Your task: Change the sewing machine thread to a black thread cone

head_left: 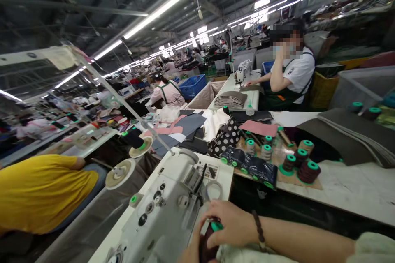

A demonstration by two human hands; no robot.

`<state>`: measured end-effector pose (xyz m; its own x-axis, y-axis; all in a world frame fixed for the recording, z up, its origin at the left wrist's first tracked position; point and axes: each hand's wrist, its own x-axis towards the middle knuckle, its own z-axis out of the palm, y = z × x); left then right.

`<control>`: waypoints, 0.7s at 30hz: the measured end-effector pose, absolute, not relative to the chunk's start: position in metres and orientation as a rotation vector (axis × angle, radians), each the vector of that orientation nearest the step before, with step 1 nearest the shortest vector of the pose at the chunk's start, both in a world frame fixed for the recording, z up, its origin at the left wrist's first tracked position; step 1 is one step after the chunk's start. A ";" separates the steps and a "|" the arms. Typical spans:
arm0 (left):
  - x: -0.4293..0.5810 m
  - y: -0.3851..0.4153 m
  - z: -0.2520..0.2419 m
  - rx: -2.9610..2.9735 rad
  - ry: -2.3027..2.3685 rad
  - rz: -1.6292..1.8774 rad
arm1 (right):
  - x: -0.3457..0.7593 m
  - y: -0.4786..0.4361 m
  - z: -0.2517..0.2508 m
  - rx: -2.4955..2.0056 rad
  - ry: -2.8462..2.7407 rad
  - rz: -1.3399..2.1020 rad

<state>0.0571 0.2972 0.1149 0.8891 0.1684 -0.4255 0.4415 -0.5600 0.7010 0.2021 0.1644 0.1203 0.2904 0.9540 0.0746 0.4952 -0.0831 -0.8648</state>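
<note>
At the bottom edge, both my hands are around a dark maroon spool of thread [205,250] with a green top. My right hand [230,222], with a dark braided band at the wrist, curls its fingers over the top of the spool. Fingers of my left hand [194,247] close on the near side, and the rest of that hand is cut off by the frame. A small shiny part shows under the right fingers, too small to make out. Just left of my hands stands a white sewing machine [163,213].
Several green-capped thread spools [308,171] stand on the table at right, beside plastic-wrapped dark spools [249,166], grey fabric stacks [345,131] and a polka-dot cloth [226,136]. A person in yellow [46,191] bends at left. A co-worker [298,74] sits behind another machine.
</note>
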 end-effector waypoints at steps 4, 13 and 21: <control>0.113 0.263 0.108 2.186 0.332 -0.380 | 0.235 0.113 0.126 -1.681 -1.175 0.675; 0.244 0.184 0.079 2.509 0.010 -0.112 | 0.360 -0.104 0.140 -2.316 -0.929 0.071; 0.302 0.142 -0.009 2.702 0.184 -0.360 | 0.466 -0.248 0.024 -2.755 -0.628 -0.044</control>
